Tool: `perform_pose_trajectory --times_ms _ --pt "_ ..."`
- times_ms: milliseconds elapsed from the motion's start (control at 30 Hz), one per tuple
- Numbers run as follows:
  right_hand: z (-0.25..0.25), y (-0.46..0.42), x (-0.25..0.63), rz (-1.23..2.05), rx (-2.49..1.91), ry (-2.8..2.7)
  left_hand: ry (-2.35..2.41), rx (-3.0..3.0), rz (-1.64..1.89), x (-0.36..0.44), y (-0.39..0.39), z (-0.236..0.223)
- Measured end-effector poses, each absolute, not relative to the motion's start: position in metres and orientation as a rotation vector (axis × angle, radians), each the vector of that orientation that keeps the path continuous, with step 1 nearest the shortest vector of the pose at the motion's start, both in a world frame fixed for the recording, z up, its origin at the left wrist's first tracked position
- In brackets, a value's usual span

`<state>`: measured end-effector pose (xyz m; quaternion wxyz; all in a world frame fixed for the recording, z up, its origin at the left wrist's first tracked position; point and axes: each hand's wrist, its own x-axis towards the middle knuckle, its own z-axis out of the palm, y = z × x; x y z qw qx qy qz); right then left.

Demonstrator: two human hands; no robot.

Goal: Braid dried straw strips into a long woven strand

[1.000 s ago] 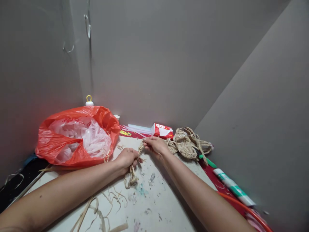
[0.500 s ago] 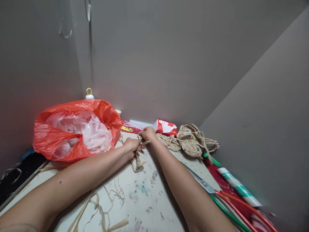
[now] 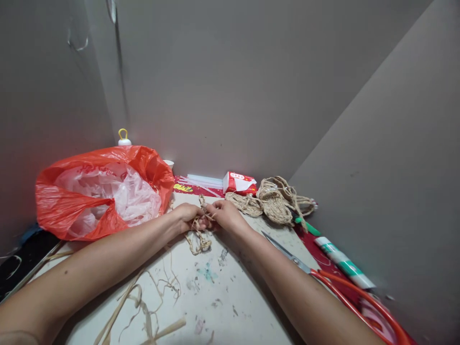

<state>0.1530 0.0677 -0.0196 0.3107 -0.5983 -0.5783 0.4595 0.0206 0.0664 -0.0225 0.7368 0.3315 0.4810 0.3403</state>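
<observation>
Head: left fingers (image 3: 196,211), right fingers (image 3: 214,209) pinch straw cord (image 3: 205,246); scissors (image 3: 282,248) cross board's (image 3: 230,297) right edge

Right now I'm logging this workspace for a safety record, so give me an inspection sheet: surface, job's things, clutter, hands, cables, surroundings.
Surface: pale board, marked with dark and bluish stains; red cover shows past its edge.
Job's things: fibre cord, looped, between the hands.
Clutter: loose strips in front; red bag at left; tissue pack behind; braids and scissors at right.
Hands: left hand and right hand meet, both gripping the cord; some fingers hidden.
Cables: nothing seen for certain; a dark line by the left corner may be one.
Surroundings: grey walls behind and at both sides.
</observation>
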Motion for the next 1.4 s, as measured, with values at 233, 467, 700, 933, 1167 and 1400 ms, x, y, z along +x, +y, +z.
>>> perform_pose_trajectory --times_ms 233,467,700,933,1167,1400 --pt "-0.010 0.042 0.169 1.653 -1.399 -1.282 1.117 0.774 0.717 0.023 0.070 -0.018" --pt "-0.011 0.044 0.172 1.757 -1.316 -1.129 1.142 0.841 0.666 0.026 0.077 -0.013" --pt "-0.010 0.048 0.163 1.867 -1.224 -1.023 1.162 0.909 0.623 0.026 0.080 -0.011" --pt "-0.017 0.051 0.165 1.785 -1.264 -1.077 1.161 0.921 0.538 0.014 0.086 -0.010" --pt "-0.019 0.049 0.163 1.669 -1.351 -1.224 1.124 0.939 0.569 0.014 0.081 -0.011" --pt "-0.018 0.054 0.166 1.680 -1.433 -1.341 1.116 0.985 0.661 0.013 0.073 -0.016"
